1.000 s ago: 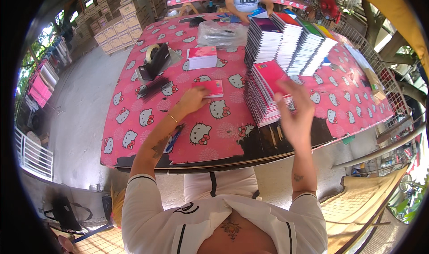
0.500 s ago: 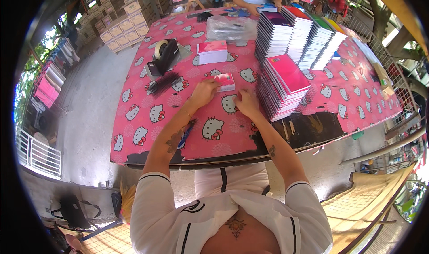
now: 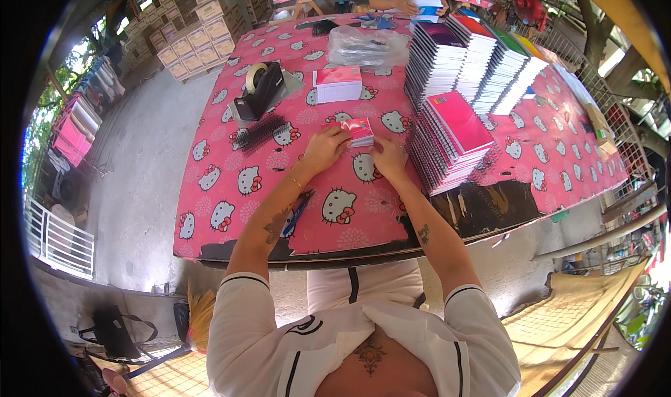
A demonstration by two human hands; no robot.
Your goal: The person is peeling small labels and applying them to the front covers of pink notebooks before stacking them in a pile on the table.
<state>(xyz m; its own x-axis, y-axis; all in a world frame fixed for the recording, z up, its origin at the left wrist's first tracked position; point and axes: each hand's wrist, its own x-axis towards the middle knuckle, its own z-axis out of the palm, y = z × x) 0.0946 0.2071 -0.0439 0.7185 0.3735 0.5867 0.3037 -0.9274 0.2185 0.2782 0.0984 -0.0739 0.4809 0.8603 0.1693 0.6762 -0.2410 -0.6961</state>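
A small stack of pink-covered notepad sheets [image 3: 359, 126] lies on the table between my hands. My left hand [image 3: 326, 151] grips its left side, the fingers closed over the edge. At its near right corner my right hand [image 3: 389, 157] pinches the edge with curled fingers; the exact fingertip contact is partly hidden. Beyond it sits a thicker block of pink-covered sheets [image 3: 338, 85]. To the right of my right hand rises a tall stack of pink spiral notebooks [image 3: 454, 142].
Black binding coils [image 3: 262, 135] and a tape dispenser [image 3: 260, 93] lie to the left. Behind are a clear plastic bag [image 3: 367, 47] and tall stacks of spiral notebooks [image 3: 435, 61]. A blue pen-like tool [image 3: 296, 215] rests near my left forearm. Across the table a person holds a blue-covered notebook [image 3: 428, 9].
My right hand has moved in from beside the small stack to its right edge. My left hand keeps its grip. The person opposite has lifted a blue-covered notebook.
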